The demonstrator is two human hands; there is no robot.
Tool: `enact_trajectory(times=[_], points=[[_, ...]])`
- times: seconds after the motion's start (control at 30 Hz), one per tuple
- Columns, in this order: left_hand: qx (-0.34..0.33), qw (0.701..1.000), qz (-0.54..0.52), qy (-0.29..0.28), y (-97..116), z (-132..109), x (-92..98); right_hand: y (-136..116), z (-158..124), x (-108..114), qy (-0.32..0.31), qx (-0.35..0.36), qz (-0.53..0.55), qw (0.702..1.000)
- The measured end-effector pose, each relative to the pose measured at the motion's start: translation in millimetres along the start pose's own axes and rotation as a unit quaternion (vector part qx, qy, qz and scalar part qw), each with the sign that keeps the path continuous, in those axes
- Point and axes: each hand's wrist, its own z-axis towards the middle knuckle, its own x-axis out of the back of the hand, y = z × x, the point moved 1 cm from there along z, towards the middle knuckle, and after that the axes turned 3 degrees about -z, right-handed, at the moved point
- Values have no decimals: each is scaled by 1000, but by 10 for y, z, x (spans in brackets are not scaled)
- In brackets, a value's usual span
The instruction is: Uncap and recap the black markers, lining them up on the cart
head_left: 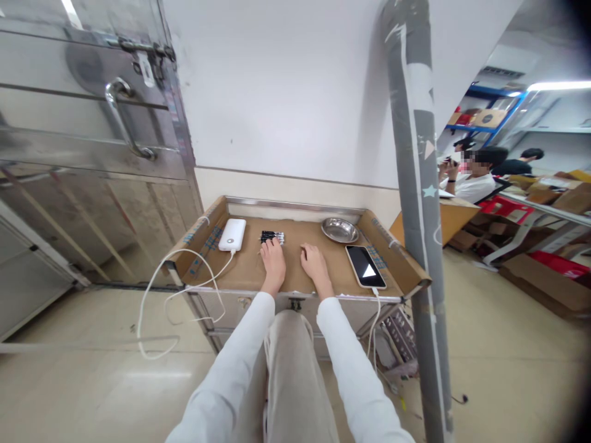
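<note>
My left hand (pixel 273 263) reaches over the cardboard-lined table (pixel 295 229), palm down, its fingers apart at the near edge of a small row of black and silver pieces (pixel 271 235). Those pieces lie side by side; they are too small to name, and my fingers cover part of them. My right hand (pixel 316 264) rests on the cardboard to the right, palm down with fingers slightly bent, and nothing shows in it. Beyond it stands a round metal bowl (pixel 340 230), with a phone (pixel 365 267) lying nearer me on a white cable.
A white power bank (pixel 233 235) with a looped cable (pixel 152 289) lies at the table's left. Cardboard walls edge both sides. A tall grey wrapped pole (pixel 418 184) stands at the right; a metal door (pixel 87 123) is at the left. People sit among boxes far right.
</note>
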Motion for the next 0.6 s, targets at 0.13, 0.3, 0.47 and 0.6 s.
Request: enact_trajectory(times=[0.13,0.3,0.47,0.6], points=[[12,1000,4,0,-5,-1,-15,31,20,-32,-6,10,-9,1000],[-10,999,-53,-7,-19,30,-53,54,22,-50,4,10,9,1000],[-118,983,-130,-57,19,65,-97,53,16,-40,9,7,19,1000],[-216,953,-154,-148,59,75,-133,49,17,-27,2,5,15,1000]])
